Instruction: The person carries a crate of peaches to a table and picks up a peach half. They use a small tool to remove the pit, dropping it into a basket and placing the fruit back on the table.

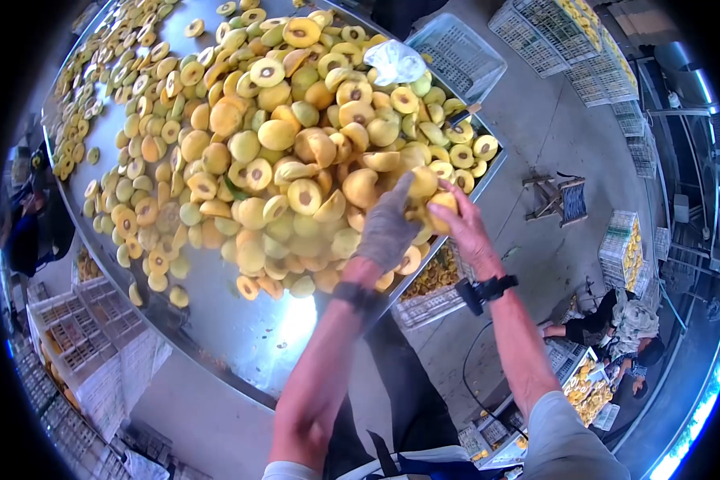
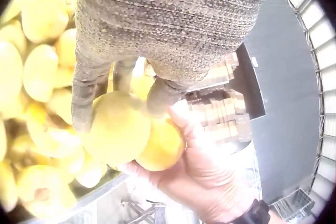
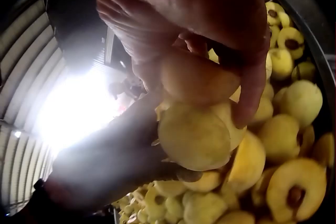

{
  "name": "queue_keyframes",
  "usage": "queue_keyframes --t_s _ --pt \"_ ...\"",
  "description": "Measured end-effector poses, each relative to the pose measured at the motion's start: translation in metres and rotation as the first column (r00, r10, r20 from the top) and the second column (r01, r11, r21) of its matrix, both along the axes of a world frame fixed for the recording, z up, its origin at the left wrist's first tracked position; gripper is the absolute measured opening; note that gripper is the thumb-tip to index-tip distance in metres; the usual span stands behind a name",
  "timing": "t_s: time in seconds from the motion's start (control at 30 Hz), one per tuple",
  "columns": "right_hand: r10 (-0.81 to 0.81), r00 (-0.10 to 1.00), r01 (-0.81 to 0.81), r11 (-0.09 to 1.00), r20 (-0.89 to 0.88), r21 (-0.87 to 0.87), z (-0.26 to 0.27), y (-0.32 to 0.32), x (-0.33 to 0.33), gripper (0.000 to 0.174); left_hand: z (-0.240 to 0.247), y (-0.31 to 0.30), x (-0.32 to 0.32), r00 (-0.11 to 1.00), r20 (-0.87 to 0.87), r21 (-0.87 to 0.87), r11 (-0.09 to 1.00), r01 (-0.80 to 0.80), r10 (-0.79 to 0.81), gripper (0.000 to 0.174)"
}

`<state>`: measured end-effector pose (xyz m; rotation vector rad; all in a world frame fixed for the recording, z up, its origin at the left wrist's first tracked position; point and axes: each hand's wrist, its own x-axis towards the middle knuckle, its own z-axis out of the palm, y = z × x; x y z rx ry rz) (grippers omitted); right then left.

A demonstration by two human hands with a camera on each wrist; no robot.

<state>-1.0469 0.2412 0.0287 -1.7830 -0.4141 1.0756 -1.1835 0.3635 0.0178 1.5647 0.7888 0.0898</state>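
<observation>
My left hand, in a grey knit glove, grips a yellow peach half over the near right edge of the peach heap. Right up against it, my bare right hand holds another peach piece between thumb and fingers. In the right wrist view the two pieces overlap, the gloved fingers coming from below left. Under and around both hands lie many halved yellow peaches, several with brown pits showing. The heap rests on a metal table.
A knife and a crumpled clear plastic bag lie on the heap. A pale blue crate stands past the table corner. Below the edge is a crate of scraps. A folding stool and a seated person are to the right.
</observation>
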Motion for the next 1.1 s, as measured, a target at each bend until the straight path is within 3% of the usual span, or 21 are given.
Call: queue_keyframes --t_s 0.1,0.13,0.17,0.23,0.3,0.37,0.43,0.47,0.5,0.53,0.57,0.6,0.63,0.7,0.8,0.83,0.87,0.9,0.97,1.03,1.1 --pt "-0.089 0.994 0.086 0.995 -0.067 -0.042 -0.024 -0.001 0.047 0.075 -0.015 -0.016 0.024 0.998 0.059 0.117 0.992 -0.044 0.038 0.082" --pt "-0.128 0.992 0.128 0.991 0.011 -0.045 -0.046 -0.005 0.056 0.076 -0.015 -0.021 0.029 0.995 0.067 0.189 0.978 -0.092 0.08 0.081" --pt "-0.025 0.959 0.052 0.995 0.283 -0.086 -0.068 -0.012 0.065 0.074 -0.015 -0.026 0.025 0.995 0.068 0.188 0.979 -0.082 0.07 0.081" --pt "0.07 0.827 0.014 0.989 0.558 -0.146 -0.118 -0.028 0.079 0.073 -0.015 -0.037 -0.007 0.98 0.172 0.014 0.994 -0.105 0.101 0.074" --pt "0.029 0.854 0.044 0.991 0.52 -0.126 -0.128 -0.038 0.073 0.073 -0.013 -0.041 -0.04 0.979 0.179 0.01 0.995 -0.098 0.094 0.07" --pt "-0.003 0.878 0.06 0.993 0.479 -0.103 -0.131 -0.044 0.063 0.073 -0.005 -0.041 -0.079 0.976 0.11 -0.245 0.957 -0.158 0.189 0.069" --pt "-0.067 0.89 0.089 0.996 0.452 -0.028 -0.125 -0.05 0.052 0.073 -0.009 -0.043 -0.122 0.964 0.051 -0.226 0.943 -0.244 0.262 0.066" --pt "-0.007 0.86 0.068 0.993 0.511 -0.1 -0.114 -0.052 0.048 0.074 -0.024 -0.044 -0.15 0.962 0.01 -0.068 0.96 -0.271 0.272 0.062" --pt "0.013 0.798 0.104 0.982 0.603 -0.159 -0.114 -0.056 0.049 0.074 -0.031 -0.042 -0.176 0.942 0.017 -0.016 0.942 -0.335 0.335 0.058" --pt "-0.023 0.697 0.121 0.989 0.717 -0.085 -0.14 -0.071 0.056 0.073 -0.034 -0.038 -0.198 0.895 0.038 -0.045 0.895 -0.443 0.445 0.057" --pt "-0.124 0.726 0.14 0.99 0.676 0.031 -0.143 -0.086 0.064 0.06 -0.033 -0.037 -0.223 0.829 0.043 -0.061 0.829 -0.556 0.558 0.055" --pt "-0.22 0.76 0.172 0.976 0.612 0.137 -0.14 -0.089 0.055 0.048 -0.036 -0.034 -0.247 0.767 -0.001 0.055 0.766 -0.641 0.642 0.054" --pt "-0.216 0.771 0.209 0.974 0.599 0.083 -0.116 -0.078 0.029 0.045 -0.043 -0.028 -0.268 0.698 -0.027 0.176 0.691 -0.702 0.716 0.053" --pt "-0.238 0.821 0.218 0.971 0.52 0.1 -0.066 -0.063 -0.019 0.029 -0.055 -0.016 -0.307 0.662 -0.251 0.534 0.672 -0.513 0.706 0.061" --pt "0.024 0.924 -0.044 0.998 0.381 0.045 -0.042 -0.058 -0.105 0.021 -0.109 -0.005 -0.348 0.573 -0.382 0.552 0.676 -0.488 0.725 0.071" --pt "0.114 0.949 -0.132 0.99 0.294 0.042 -0.047 -0.058 -0.137 0.02 -0.119 -0.003 -0.349 0.653 -0.373 0.525 0.73 -0.438 0.659 0.075" --pt "0.264 0.935 -0.279 0.96 0.238 0.031 -0.054 -0.054 -0.169 0.021 -0.125 0.001 -0.347 0.726 -0.359 0.498 0.779 -0.382 0.586 0.079" --pt "0.345 0.912 -0.354 0.935 0.224 0.0 -0.05 -0.043 -0.202 0.034 -0.126 0.008 -0.341 0.723 -0.36 0.5 0.776 -0.385 0.59 0.079" --pt "0.247 0.956 -0.269 0.954 -0.161 -0.132 -0.068 -0.029 -0.253 0.051 -0.125 0.019 -0.326 0.705 -0.376 0.242 0.798 -0.552 0.601 0.08" --pt "0.016 0.92 -0.111 0.969 -0.391 -0.222 -0.083 -0.006 -0.279 0.062 -0.135 0.022 -0.319 0.733 -0.325 0.253 0.801 -0.542 0.598 0.08" --pt "0.025 0.954 -0.071 0.987 -0.299 -0.146 -0.123 0.005 -0.304 0.065 -0.121 0.029 -0.302 0.717 -0.36 0.302 0.802 -0.515 0.597 0.077"
